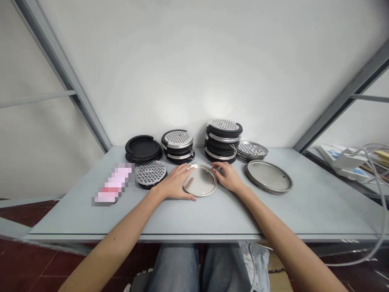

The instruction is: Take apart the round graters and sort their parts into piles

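Observation:
A shallow round metal plate with a raised rim lies on the table in front of me. My left hand spans its left side, thumb along the near edge and fingers at the far edge. At the upper right rim, the bent fingers of my right hand touch the plate; their tips are partly hidden. Left of my left hand sits a perforated grater disc on a black base. A stack of similar flat metal plates lies to the right of my right hand.
Behind stand a stack of black rings, a short stack of graters, a taller grater stack and loose grater discs. A pixelated pink item lies left. A white cable hangs at the right.

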A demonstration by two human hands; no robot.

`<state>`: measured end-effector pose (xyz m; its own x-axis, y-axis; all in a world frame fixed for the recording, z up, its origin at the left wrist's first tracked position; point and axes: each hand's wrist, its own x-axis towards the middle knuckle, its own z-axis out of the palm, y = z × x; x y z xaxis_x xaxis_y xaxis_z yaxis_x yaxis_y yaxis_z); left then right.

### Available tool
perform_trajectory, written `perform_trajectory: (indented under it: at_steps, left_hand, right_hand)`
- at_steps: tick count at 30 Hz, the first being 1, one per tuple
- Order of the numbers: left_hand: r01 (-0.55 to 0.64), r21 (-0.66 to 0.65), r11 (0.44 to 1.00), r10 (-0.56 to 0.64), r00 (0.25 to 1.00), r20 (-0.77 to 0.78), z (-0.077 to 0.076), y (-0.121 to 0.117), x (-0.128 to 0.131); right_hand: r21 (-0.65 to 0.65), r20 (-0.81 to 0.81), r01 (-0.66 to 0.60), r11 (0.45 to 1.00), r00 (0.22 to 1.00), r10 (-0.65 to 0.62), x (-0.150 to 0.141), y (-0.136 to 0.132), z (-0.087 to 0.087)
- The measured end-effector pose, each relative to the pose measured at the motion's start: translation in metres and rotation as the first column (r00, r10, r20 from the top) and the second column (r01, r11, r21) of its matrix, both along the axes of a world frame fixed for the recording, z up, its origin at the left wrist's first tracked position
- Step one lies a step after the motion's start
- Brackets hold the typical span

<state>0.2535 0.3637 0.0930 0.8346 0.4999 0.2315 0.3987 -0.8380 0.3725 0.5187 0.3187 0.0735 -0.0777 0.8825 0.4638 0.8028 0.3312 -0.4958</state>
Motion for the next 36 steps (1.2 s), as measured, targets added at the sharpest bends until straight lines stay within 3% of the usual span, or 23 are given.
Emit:
perform_trajectory:
  at_steps: [7,14,21,25,28,32,36]
  left_hand:
    - [-0.034,-0.059,0.998,0.039,0.996,0.08,0.0,-0.003,0.003]
    - [-0.023,-0.103,0.994,0.055,0.946,0.32,0.007,-0.003,0.007]
    - [0.018,-0.232,0.973,0.087,0.897,0.433,0.002,0.003,0.006]
    - [-0.007,-0.222,0.975,0.111,0.881,0.461,0.006,0.003,0.003]
    - [-0.06,-0.183,0.981,0.153,0.822,0.549,0.009,0.003,0.003]
    - [-0.057,-0.215,0.975,0.176,0.79,0.588,0.005,0.002,0.005]
    - [0.0,-0.248,0.969,0.13,0.851,0.509,0.0,-0.004,0.007]
  right_hand:
    - [-0.033,-0.028,-0.085,0.996,0.996,0.084,-0.005,-0.006,0.007]
    - [-0.058,-0.112,-0.119,0.991,0.987,0.112,0.003,-0.01,0.017]
    - [0.15,-0.137,-0.211,0.966,0.963,0.231,-0.01,-0.021,0.025]
    - [0.235,-0.14,-0.218,0.947,0.957,0.254,-0.024,-0.026,0.027]
    - [0.356,-0.096,-0.221,0.908,0.958,0.271,-0.029,-0.035,0.032]
    - [0.565,-0.021,-0.174,0.807,0.974,0.225,-0.023,-0.069,0.039]
    - [0.63,0.179,-0.185,0.754,0.98,0.09,-0.003,-0.115,0.038]
